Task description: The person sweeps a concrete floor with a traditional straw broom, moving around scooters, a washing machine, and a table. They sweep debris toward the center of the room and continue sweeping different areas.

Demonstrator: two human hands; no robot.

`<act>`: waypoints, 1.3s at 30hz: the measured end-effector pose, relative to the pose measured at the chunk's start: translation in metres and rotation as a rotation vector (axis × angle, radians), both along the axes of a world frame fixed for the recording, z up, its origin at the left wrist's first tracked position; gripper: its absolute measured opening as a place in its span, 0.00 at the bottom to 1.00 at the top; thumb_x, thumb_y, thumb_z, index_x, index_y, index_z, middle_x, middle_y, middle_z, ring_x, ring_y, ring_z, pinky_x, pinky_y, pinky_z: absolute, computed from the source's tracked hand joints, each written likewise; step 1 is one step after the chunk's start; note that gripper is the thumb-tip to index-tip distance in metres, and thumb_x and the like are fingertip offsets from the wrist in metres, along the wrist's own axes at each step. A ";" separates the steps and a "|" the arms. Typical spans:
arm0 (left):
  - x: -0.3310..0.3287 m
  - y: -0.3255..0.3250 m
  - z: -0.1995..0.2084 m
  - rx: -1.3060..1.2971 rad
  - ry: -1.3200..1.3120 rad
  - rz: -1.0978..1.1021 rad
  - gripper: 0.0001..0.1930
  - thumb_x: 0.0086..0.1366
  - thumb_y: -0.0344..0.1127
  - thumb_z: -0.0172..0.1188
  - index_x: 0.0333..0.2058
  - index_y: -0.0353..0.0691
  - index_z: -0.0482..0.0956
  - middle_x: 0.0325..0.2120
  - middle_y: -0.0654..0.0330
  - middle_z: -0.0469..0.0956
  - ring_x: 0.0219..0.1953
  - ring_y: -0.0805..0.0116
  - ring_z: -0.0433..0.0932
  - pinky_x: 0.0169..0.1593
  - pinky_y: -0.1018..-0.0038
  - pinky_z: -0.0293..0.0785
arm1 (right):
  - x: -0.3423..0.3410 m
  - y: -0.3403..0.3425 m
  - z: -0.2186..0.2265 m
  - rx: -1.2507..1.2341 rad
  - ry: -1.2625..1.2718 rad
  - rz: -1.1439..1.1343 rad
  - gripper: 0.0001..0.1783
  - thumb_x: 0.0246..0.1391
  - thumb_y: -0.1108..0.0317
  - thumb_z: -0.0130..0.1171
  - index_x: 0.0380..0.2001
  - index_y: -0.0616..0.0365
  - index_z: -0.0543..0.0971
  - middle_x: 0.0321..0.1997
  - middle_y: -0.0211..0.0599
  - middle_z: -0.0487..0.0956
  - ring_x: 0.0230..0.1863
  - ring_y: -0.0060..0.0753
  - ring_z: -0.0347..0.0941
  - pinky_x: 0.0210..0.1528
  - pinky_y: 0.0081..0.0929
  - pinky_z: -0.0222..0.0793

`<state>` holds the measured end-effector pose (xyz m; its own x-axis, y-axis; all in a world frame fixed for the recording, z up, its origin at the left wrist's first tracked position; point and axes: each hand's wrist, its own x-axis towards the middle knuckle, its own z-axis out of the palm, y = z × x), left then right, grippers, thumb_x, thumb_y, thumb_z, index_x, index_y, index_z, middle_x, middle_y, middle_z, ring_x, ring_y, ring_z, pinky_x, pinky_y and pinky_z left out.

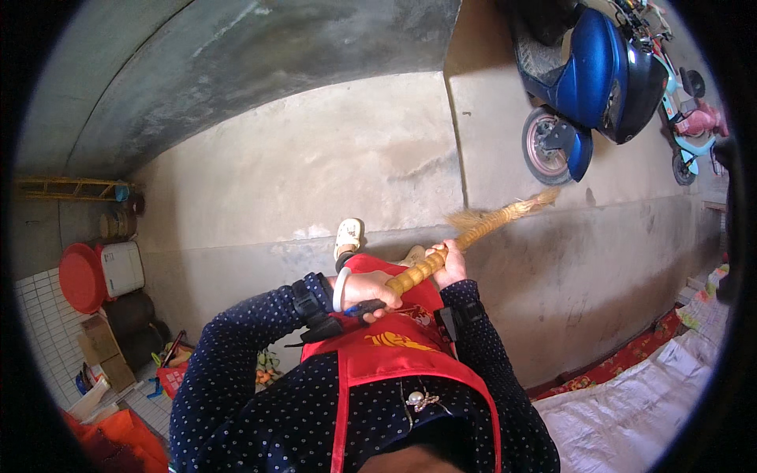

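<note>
A straw broom (482,229) with a ribbed, bound handle slants across my front, its bristly end pointing to the far right and up toward the scooter. My left hand (371,290) is wrapped round the near end of its handle, where a blue and black end piece shows below the fingers. Farther along the handle, my right hand (451,265) is closed round it too. The bristles lie over the concrete floor (315,142); whether they touch it, I cannot tell. A white bangle (341,289) circles my left wrist, and I wear a red apron (402,339).
A blue scooter (591,67) stands at the far right, with a small light-blue ride-on (690,150) beyond it. On the left are a red basin (82,277), a white container (123,268) and cardboard boxes (109,355). Pale cloth (623,410) covers something at the near right.
</note>
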<state>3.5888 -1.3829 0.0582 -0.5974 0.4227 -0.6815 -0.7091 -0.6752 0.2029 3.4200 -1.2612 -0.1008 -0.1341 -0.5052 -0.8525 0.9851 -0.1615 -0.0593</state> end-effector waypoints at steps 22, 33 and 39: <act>-0.195 -0.166 -0.008 -0.450 0.083 0.244 0.15 0.53 0.24 0.54 0.38 0.34 0.60 0.18 0.58 0.68 0.12 0.72 0.68 0.14 0.76 0.65 | -0.213 -0.285 -0.014 -0.335 0.150 0.216 0.07 0.52 0.67 0.52 0.28 0.55 0.66 0.20 0.32 0.68 0.21 0.32 0.67 0.29 0.34 0.71; -0.285 -0.182 -0.111 -0.182 -0.142 0.062 0.09 0.55 0.28 0.55 0.32 0.38 0.64 0.19 0.60 0.67 0.16 0.72 0.67 0.16 0.75 0.65 | -0.273 -0.254 -0.147 -0.135 0.084 0.243 0.11 0.55 0.64 0.50 0.23 0.55 0.66 0.18 0.31 0.67 0.20 0.34 0.66 0.27 0.34 0.69; -0.266 -0.158 -0.069 0.090 -0.197 -0.103 0.08 0.59 0.29 0.54 0.33 0.40 0.63 0.21 0.62 0.68 0.18 0.75 0.68 0.17 0.77 0.65 | -0.222 -0.152 -0.136 -0.004 -0.162 0.037 0.06 0.53 0.69 0.47 0.26 0.59 0.65 0.19 0.34 0.66 0.23 0.36 0.69 0.25 0.36 0.71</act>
<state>3.3230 -1.5413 -0.0104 -0.4073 0.5387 -0.7375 -0.7953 -0.6062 -0.0036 3.1976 -1.4127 -0.2371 0.0235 -0.5107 -0.8595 0.9870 -0.1248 0.1011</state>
